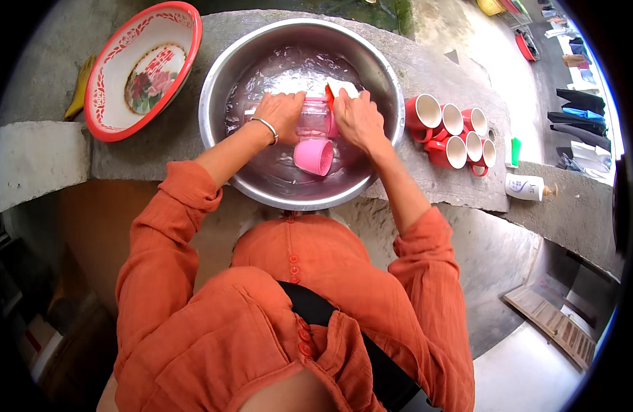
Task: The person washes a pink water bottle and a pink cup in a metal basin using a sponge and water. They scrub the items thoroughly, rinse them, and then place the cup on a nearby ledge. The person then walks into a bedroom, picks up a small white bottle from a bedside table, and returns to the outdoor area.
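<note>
A wide stainless steel basin (388,170) with water in it stands before me. My left hand (280,116) grips a clear plastic container with a pink rim (314,118), which lies on its side in the basin. In my right hand (360,118) is a red and white scrubbing brush or sponge (342,88), held at the container's right end; my fingers partly hide it, so its exact kind is unclear. Just below the container, a pink plastic cup (314,157) lies tilted, its mouth facing right.
Several red mugs with white insides (453,120) lie on the concrete ledge (424,62) right of the basin. Beyond them are a green and white item (515,152) and a white pump bottle (525,186). At left, a red-rimmed enamel basin (95,116) leans beside a yellow object (81,90).
</note>
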The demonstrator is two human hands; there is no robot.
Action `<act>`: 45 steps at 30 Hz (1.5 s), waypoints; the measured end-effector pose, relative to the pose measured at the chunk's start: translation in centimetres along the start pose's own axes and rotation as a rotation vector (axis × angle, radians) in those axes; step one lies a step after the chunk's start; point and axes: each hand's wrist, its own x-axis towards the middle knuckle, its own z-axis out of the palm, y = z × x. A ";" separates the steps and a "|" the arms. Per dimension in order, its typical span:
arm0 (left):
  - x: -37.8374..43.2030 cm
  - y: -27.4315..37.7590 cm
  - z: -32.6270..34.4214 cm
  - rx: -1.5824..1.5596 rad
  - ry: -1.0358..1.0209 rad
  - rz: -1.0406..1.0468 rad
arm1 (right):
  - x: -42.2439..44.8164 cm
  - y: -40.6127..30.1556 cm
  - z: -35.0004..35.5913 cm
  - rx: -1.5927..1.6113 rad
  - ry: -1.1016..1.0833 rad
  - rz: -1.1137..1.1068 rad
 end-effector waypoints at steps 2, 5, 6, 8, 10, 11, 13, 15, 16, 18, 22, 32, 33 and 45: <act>-0.1 0.7 0.2 0.048 0.071 0.060 | 2.9 1.2 1.0 0.005 0.008 -0.058; -0.1 -0.1 1.3 0.123 0.145 0.037 | 2.6 0.8 1.1 -0.006 0.001 -0.096; -0.1 -0.2 1.3 0.126 0.153 0.036 | 0.3 -0.1 0.2 -0.003 0.022 -0.100; -0.5 -0.5 1.3 0.138 0.170 0.015 | -3.8 -1.4 -0.4 -0.022 0.043 -0.142; -0.5 -0.4 1.5 0.132 0.202 0.038 | -5.8 -1.7 0.4 -0.066 0.098 -0.183; -0.5 -0.4 1.6 0.129 0.217 0.046 | -5.1 -1.6 0.5 -0.034 0.136 -0.185; -0.4 -0.3 1.7 0.134 0.242 0.063 | -2.0 -1.2 0.0 0.057 0.022 -0.070; -0.4 -0.4 1.9 0.173 0.293 0.095 | 0.4 -1.1 -0.5 0.074 -0.053 -0.068; -0.3 -0.5 2.2 0.207 0.337 0.119 | 2.2 0.0 0.5 0.094 -0.053 -0.023; -0.6 -0.6 2.3 0.224 0.258 0.107 | 4.9 1.7 1.8 0.175 -0.124 0.010; -0.4 0.1 -0.8 -0.048 0.042 -0.009 | 6.4 3.8 2.9 0.420 -0.285 -0.088; 0.2 -0.3 -0.5 0.024 -0.134 0.020 | -5.6 -0.9 0.0 0.029 0.053 -0.095; 0.0 -0.2 -0.6 0.042 -0.129 0.023 | -5.6 -0.6 0.2 0.025 0.055 -0.066; -1.2 -0.8 1.6 0.136 0.209 0.138 | -5.3 -0.8 0.1 0.044 0.084 -0.134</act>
